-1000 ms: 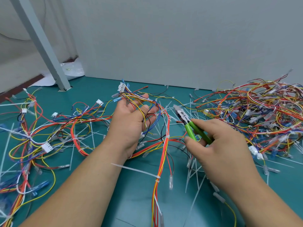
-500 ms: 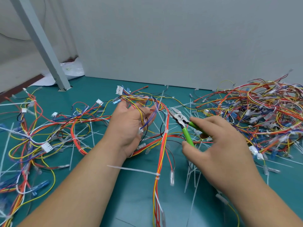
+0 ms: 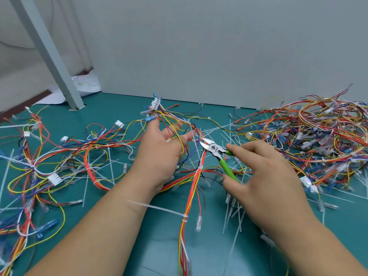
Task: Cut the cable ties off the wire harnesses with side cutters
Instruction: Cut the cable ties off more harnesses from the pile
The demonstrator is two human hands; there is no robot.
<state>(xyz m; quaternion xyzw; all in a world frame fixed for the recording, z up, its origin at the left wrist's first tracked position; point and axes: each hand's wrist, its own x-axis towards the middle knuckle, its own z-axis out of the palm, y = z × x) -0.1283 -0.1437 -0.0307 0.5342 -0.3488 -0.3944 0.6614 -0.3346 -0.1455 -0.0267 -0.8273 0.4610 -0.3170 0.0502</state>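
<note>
Landmark: the green-handled metal side cutters (image 3: 216,153), near the middle of the teal mat (image 3: 159,246).
Far left of the cutters: a loose spread of red, yellow, blue and white wire harnesses (image 3: 59,156) lies flat on the mat. I cannot count them, they are too tangled.
Left of the cutters: the left hand (image 3: 159,154) holds up one bundle of coloured wires (image 3: 173,120). Its fingers are partly spread, with the wires draped over and between them. A white plastic plug (image 3: 155,103) sticks up above the fingertips.
What changed: a second ago the cutters were further right, away from the bundle. Now the metal tips have moved in and almost touch the wires by the left fingers. The blades are open a little.
What that means: I think the next snip is about to happen, on a tie in that bundle. The tie itself is too small to see for sure.
Below the cutters: one long white cable tie (image 3: 157,207) is still wrapped on the orange and yellow strand (image 3: 191,196).
At the cutters: the right hand (image 3: 266,176) is closed around the two green handles.
Right of the cutters: one big heap of wire harnesses (image 3: 318,136) waits. Many cut white tie pieces (image 3: 233,212) lie around, too many to count.
Count: two hands, one pair of cutters.
</note>
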